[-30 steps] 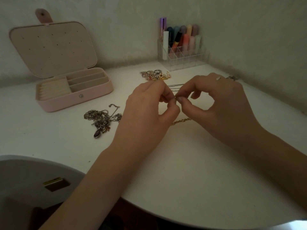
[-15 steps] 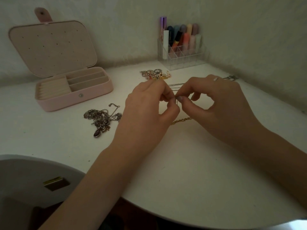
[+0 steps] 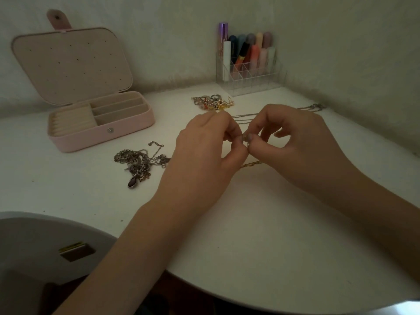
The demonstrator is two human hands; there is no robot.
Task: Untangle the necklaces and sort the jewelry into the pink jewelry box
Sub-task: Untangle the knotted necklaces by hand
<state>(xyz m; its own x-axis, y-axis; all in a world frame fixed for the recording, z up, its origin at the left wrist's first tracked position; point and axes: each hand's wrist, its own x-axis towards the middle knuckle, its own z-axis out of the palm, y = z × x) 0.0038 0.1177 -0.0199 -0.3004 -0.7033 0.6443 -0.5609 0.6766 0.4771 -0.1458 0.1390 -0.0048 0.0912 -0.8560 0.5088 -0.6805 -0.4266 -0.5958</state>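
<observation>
My left hand and my right hand meet fingertip to fingertip above the table's middle, both pinching a thin silver chain that trails off behind them. A gold chain lies on the table just under the hands. To the left lies a tangled heap of silver necklaces with a dark oval pendant. A small pile of rings and earrings sits behind the hands. The pink jewelry box stands open at the back left, its compartments bare.
A clear acrylic organiser with lipsticks and tubes stands against the back wall. Another silver chain lies at the far right by the wall. The white table has a rounded front edge; a grey rounded surface sits at lower left.
Both hands have stayed in nearly the same place, with only small finger movements on the thin chain. Nothing else on the table has moved.
</observation>
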